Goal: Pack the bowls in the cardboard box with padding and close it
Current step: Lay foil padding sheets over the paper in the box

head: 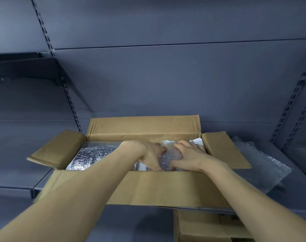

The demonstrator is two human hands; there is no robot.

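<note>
An open cardboard box (148, 187) sits on a grey shelf, all of its flaps folded outward. Silver foil padding (94, 154) lines its inside. Both hands reach into the right half of the box. My left hand (148, 154) and my right hand (189, 158) grip a rounded bundle wrapped in silver foil padding (169, 156) from either side. The bundle rests low inside the box against the near wall. No bare bowl shows; whatever the wrap holds is hidden.
A sheet of clear bubble wrap (260, 165) lies on the shelf (15, 172) to the right of the box. Another cardboard box (206, 226) stands below the shelf edge. Grey shelving panels and slotted uprights rise behind.
</note>
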